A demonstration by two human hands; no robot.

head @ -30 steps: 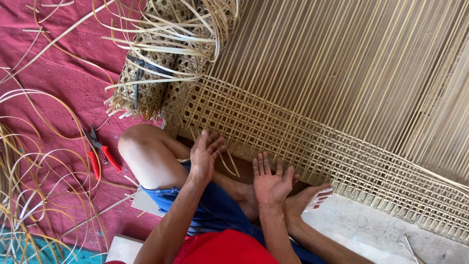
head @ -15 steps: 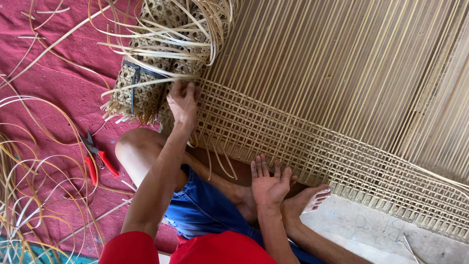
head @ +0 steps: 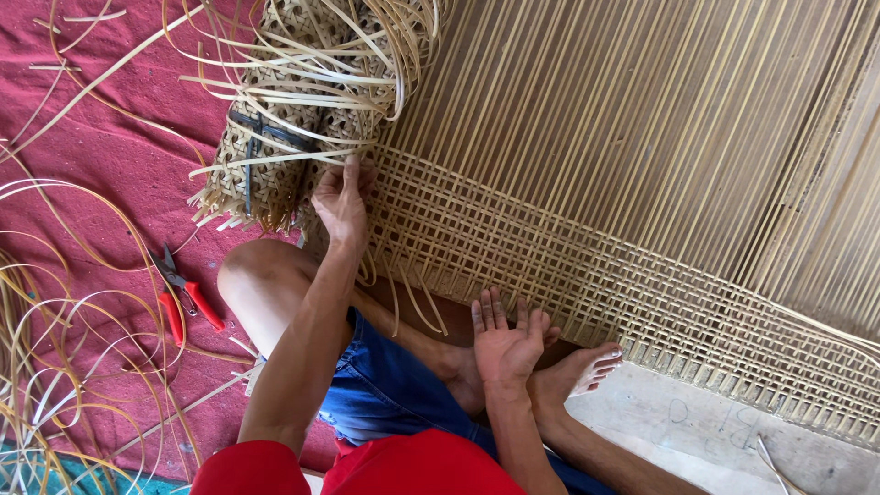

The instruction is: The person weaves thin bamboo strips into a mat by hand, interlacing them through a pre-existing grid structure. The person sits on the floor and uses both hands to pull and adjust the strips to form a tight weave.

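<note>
Lying loose at the far left, pale cane strands [head: 55, 302] curl over the red cloth [head: 119, 147], and red-handled cutters [head: 183, 298] rest among them, jaws pointing up and away from the person. Just right of the cutters, a bent bare knee [head: 261, 280] rises above blue shorts [head: 394, 394].

Next comes a rolled bundle of woven cane [head: 275, 137], its long axis running up and slightly right, with loose strip ends spraying from its upper part. The left hand [head: 341, 197] is stretched out at the roll's lower right edge, where the roll meets the woven cane panel [head: 568, 266]. Its fingers curl around a flat strip there, though I cannot tell how firmly they pinch it.

The panel is a long open-grid band running from the roll down toward the lower right, its long axis slanting that way. Unwoven strands [head: 642, 119] stand off it toward the upper right, laid side by side. The right hand [head: 509, 344] lies flat and open, fingers spread, pressing the panel's near edge just above a bare foot [head: 587, 371].

The strip looks thin and dry, so a sharp pull by the left hand could kink or snap it. The stray ends near the wrist could snag and drag neighbouring strands out of line. If the right hand lifts, the panel might slide on the pale floor [head: 724, 431].
</note>
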